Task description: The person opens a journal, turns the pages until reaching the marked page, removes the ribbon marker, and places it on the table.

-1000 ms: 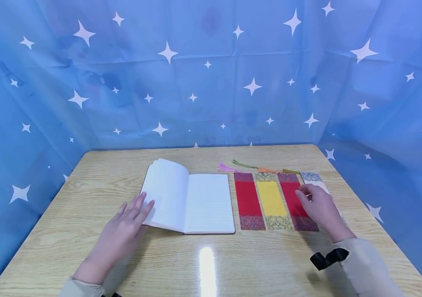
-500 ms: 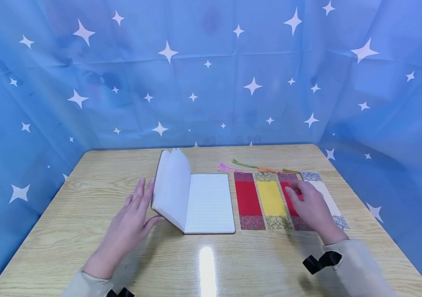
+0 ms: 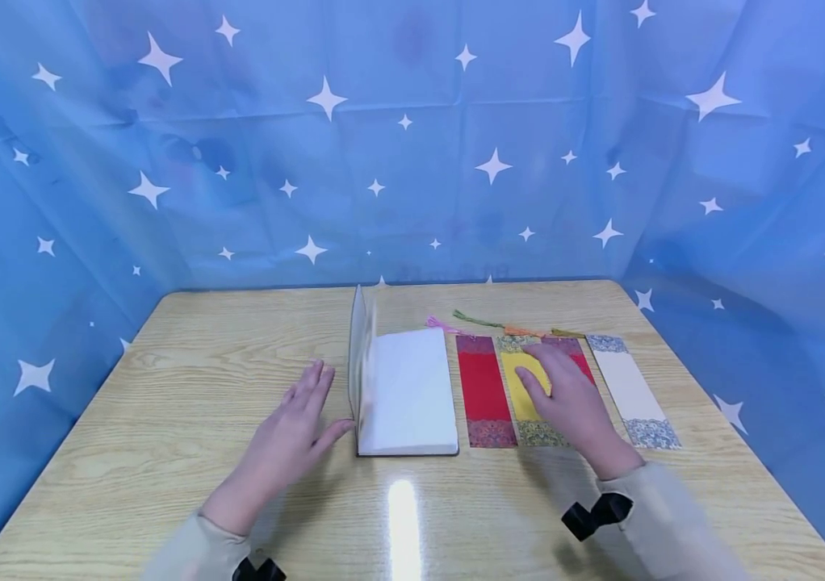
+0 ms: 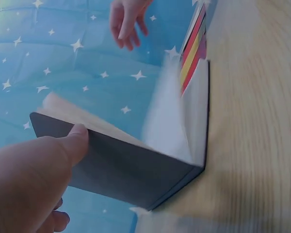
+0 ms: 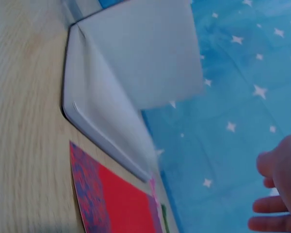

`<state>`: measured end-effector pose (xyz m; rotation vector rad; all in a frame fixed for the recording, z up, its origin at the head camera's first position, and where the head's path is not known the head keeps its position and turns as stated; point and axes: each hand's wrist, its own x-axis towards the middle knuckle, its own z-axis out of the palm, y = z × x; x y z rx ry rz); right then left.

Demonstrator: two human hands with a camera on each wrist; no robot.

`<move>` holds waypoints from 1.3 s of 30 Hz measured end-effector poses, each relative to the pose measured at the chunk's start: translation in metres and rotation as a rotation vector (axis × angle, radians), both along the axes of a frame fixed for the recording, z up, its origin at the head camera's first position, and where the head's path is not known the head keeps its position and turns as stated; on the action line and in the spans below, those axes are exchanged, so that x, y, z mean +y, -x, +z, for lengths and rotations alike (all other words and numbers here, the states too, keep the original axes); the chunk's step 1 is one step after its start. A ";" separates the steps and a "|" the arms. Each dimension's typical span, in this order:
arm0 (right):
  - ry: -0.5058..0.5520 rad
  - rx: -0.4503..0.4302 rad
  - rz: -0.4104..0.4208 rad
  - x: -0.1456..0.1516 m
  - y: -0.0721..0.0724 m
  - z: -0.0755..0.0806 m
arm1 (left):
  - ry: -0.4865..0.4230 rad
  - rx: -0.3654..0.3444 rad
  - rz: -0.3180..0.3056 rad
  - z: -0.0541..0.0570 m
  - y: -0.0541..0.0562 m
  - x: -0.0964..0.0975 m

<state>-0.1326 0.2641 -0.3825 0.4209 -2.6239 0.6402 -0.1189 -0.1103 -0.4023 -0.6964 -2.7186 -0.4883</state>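
A dark-covered notebook (image 3: pixel 416 395) lies on the table in the head view, its front cover (image 4: pixel 121 170) raised about upright and loose pages falling to the right. My left hand (image 3: pixel 285 440) is at the cover's outer side with fingers extended; in the left wrist view its thumb touches the cover's edge. Above the bookmarks hovers my right hand (image 3: pixel 572 395), fingers loosely bent and holding nothing. It partly hides the yellow bookmark (image 3: pixel 521 399) and a second red bookmark (image 3: pixel 581 363). Beside the notebook lies the first red bookmark (image 3: pixel 485 383).
At the row's right end lies a white bookmark (image 3: pixel 634 387) with blue patterned ends. Pink (image 3: pixel 441 325), green (image 3: pixel 476 319) and orange (image 3: pixel 521 331) tassels trail behind the row. A blue starry curtain (image 3: pixel 412 161) stands behind the wooden table (image 3: pixel 224 339).
The left hand has moved right, raising the notebook's left side from lying open to about upright, and pages have turned over to the right. The right hand has moved left, uncovering the white bookmark.
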 end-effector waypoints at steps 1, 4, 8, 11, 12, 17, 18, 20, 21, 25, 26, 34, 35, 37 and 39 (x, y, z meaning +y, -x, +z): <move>-0.009 0.008 0.011 -0.003 0.000 -0.001 | 0.000 -0.001 -0.010 -0.001 0.001 0.003; -0.012 0.021 0.047 -0.014 -0.002 -0.002 | 0.007 -0.008 -0.033 -0.005 0.002 0.010; -0.011 0.063 0.093 -0.029 -0.002 -0.003 | 0.016 -0.016 -0.058 -0.011 0.004 0.018; -0.012 0.099 0.127 -0.039 -0.002 -0.003 | 0.028 -0.026 -0.075 -0.016 0.005 0.023; -0.011 0.112 0.141 -0.042 -0.001 -0.004 | 0.034 -0.033 -0.081 -0.018 0.006 0.025; -0.009 0.180 0.227 -0.057 -0.001 -0.008 | 0.057 -0.044 -0.108 -0.028 0.005 0.032; -0.011 0.191 0.239 -0.059 0.000 -0.009 | 0.060 -0.044 -0.115 -0.029 0.005 0.033; -0.017 0.207 0.259 -0.064 0.000 -0.011 | 0.065 -0.044 -0.129 -0.033 0.005 0.035; -0.023 0.208 0.263 -0.066 0.001 -0.011 | 0.068 -0.044 -0.136 -0.035 0.005 0.036; -0.041 0.211 0.282 -0.074 0.001 -0.015 | 0.086 -0.051 -0.152 -0.040 0.006 0.038; -0.047 0.207 0.283 -0.075 0.001 -0.017 | 0.089 -0.051 -0.155 -0.041 0.006 0.039; -0.132 0.124 0.276 -0.080 0.002 -0.031 | 0.087 -0.062 -0.173 -0.046 0.007 0.042; -0.144 0.106 0.275 -0.080 0.003 -0.033 | 0.086 -0.069 -0.174 -0.047 0.007 0.042; -0.168 0.063 0.270 -0.080 0.003 -0.037 | 0.089 -0.084 -0.175 -0.048 0.008 0.043; -0.195 0.018 0.260 -0.081 0.004 -0.041 | 0.088 -0.099 -0.177 -0.049 0.008 0.044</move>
